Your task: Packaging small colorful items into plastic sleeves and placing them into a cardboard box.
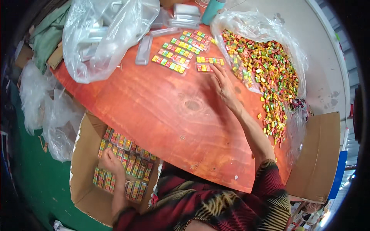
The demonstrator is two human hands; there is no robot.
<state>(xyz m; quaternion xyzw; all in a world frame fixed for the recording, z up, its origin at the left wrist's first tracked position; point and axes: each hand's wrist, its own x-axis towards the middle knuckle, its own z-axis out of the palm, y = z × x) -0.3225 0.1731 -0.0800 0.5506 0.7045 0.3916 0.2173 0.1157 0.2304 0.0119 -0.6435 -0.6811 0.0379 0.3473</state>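
My left hand (pixel 112 162) is down inside an open cardboard box (pixel 87 133), over rows of clear packs (pixel 133 165) filled with small colourful wrapped pieces. Its fingers are curled together; whatever they hold, if anything, is hidden. Across the red wooden table reaches my right hand (pixel 222 85), fingers stretched out and slightly apart. Its fingertips are at the near edge of a filled clear tray (pixel 204 67), and I cannot tell if they touch it. More filled trays (pixel 169 63) lie in staggered rows to the left of that hand.
A clear plastic bag (pixel 254 23) spills a large heap of small wrapped pieces (pixel 275 73) along the table's right side. Empty clear trays (pixel 144 50) and a plastic bag of trays (pixel 104 46) lie at the back left. A teal bottle (pixel 212 12) stands behind. Another cardboard box (pixel 314 154) is at right.
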